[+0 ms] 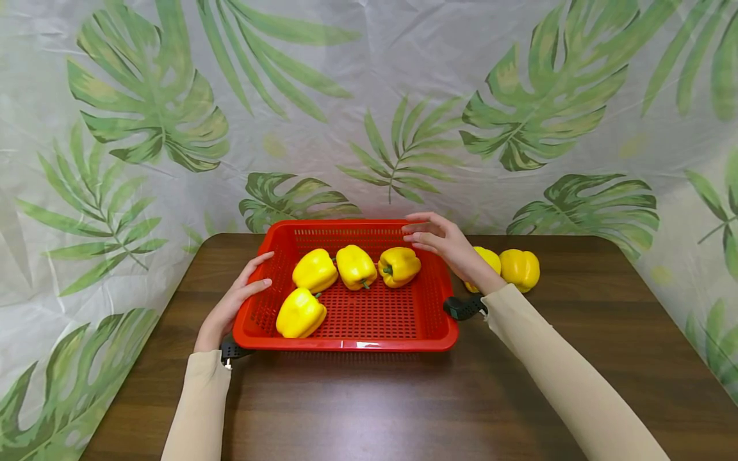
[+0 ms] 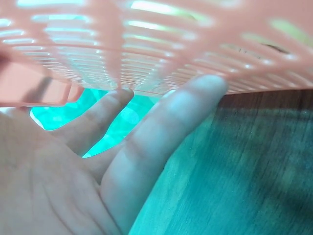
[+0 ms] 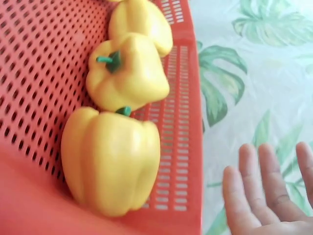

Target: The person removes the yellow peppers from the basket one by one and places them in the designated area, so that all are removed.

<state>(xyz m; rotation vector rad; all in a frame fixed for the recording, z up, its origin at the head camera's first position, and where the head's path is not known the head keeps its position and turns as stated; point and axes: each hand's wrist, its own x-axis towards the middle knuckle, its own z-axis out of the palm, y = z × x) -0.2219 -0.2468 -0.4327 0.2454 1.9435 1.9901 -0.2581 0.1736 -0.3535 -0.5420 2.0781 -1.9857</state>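
A red perforated plastic basket [image 1: 369, 314] holds several yellow bell peppers with green stems. One bell pepper [image 1: 301, 314] lies at the front left, and others, such as the middle bell pepper [image 3: 128, 73], form a row along the back. My left hand [image 1: 237, 301] is at the basket's left side. Two digits reach over the rim in the head view, while its straight fingers [image 2: 146, 142] lie against the slotted outer wall in the left wrist view. Beside the basket's back right corner, my right hand [image 1: 441, 242] is raised, fingers apart and holding nothing.
Two more yellow bell peppers stand on the table right of the basket; my right wrist partly covers one, and the other bell pepper [image 1: 520, 270] is farther right. A leaf-patterned cloth [image 1: 403, 77] hangs behind the dark wooden table [image 1: 357, 410].
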